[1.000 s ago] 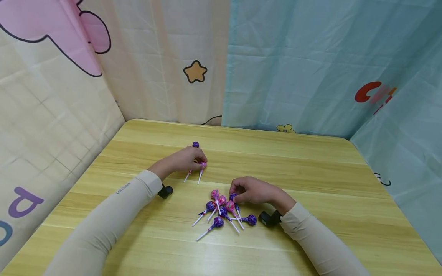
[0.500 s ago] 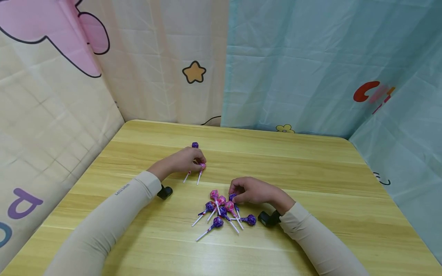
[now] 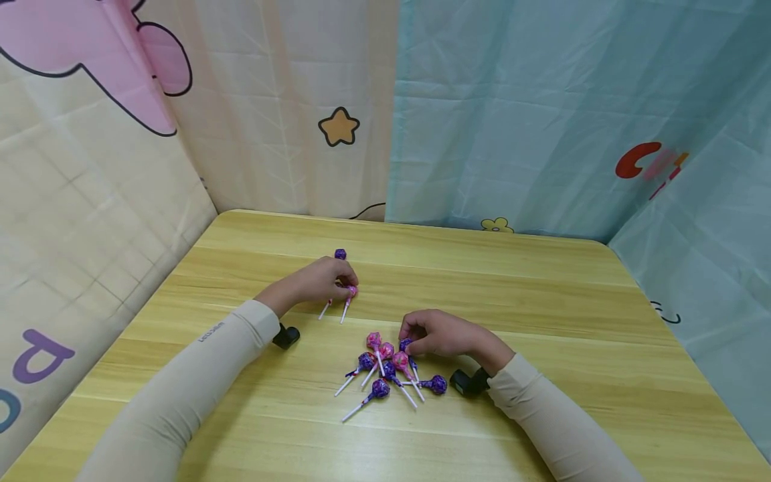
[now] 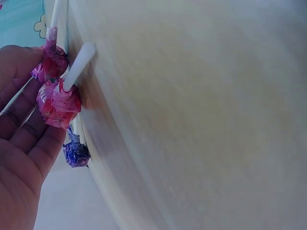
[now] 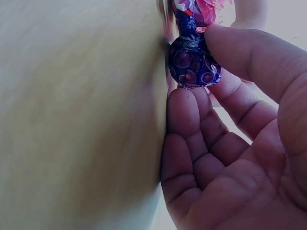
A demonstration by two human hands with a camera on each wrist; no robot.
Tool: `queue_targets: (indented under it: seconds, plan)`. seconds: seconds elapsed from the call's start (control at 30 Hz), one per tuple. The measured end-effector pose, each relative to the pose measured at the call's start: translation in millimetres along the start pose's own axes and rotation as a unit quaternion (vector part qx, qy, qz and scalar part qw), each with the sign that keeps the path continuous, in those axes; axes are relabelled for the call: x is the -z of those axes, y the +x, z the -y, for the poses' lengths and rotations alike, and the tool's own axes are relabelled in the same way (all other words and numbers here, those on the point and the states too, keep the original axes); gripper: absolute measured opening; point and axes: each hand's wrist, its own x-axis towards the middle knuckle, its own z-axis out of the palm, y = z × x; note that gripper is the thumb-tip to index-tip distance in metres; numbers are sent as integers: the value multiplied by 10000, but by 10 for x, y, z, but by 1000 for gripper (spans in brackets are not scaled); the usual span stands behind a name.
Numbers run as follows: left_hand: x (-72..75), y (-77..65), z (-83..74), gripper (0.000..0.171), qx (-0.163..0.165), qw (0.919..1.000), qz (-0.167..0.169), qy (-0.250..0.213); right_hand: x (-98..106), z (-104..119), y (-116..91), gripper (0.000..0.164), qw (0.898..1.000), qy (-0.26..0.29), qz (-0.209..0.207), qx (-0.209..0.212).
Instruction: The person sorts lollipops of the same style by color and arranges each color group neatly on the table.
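Left hand (image 3: 319, 278), curled, pinches round pink-wrapped lollipop (image 3: 353, 290) beyond pink-and-purple lollipop pile (image 3: 388, 370); right hand (image 3: 448, 333), curled, pinches round purple-wrapped lollipop (image 3: 405, 345) at pile's edge. Both point stick-end nearward.

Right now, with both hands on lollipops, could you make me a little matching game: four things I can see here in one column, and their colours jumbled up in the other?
Things:
1. Lollipop in the left fingers
2. Lollipop in the right fingers
3. Printed star
4. Printed flower

Colours:
A. Yellow
B. Purple
C. Orange
D. Pink

Right pairs: 1-D, 2-B, 3-C, 4-A
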Motion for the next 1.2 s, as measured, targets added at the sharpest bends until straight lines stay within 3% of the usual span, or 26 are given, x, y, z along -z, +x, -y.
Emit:
queue_targets:
  seconds: [0.33,0.6,1.0,1.2]
  plan:
    - [-18,-15,1,15,183,9998,36,-74,-21,-41,14,6,10000,-26,68,-6]
    - [-27,-27,-20,20,118,9999,-96,3,-20,-32,12,7,10000,-78,44,24]
    - [-48,-162,-227,15,-767,9954,-538,217,-2,-12,12,4,9999,-103,62,35]
    - [-118,-287,-407,17,-1356,9895,-456,197,0,7,-3,4,10000,-59,41,22]
